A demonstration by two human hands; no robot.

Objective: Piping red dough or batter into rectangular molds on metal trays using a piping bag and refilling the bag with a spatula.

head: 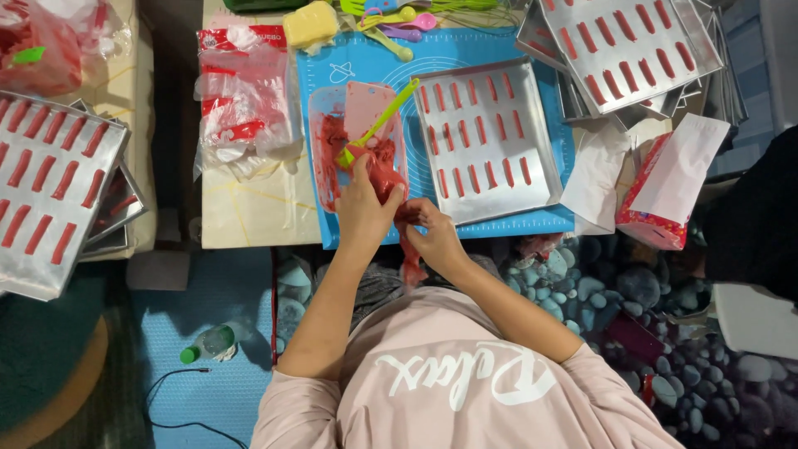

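Red paste is filling a soft piping bag [389,179] — both hands are closing on it at the near edge of the blue mat [465,50]. The left hand [362,208] is wrapping its fingers around the bag's upper bulge; the right hand [432,234] is pinching the lower twisted tail, which is hanging down past the tabletop [249,212] edge. A green spatula [378,123] is leaning in the pink-smeared plastic tub [357,141] just behind the bag. Beside it, to the right — a metal tray [486,137] is carrying rows of short red strips. More filled trays [50,191] are stacking at far left and upper right [623,46].
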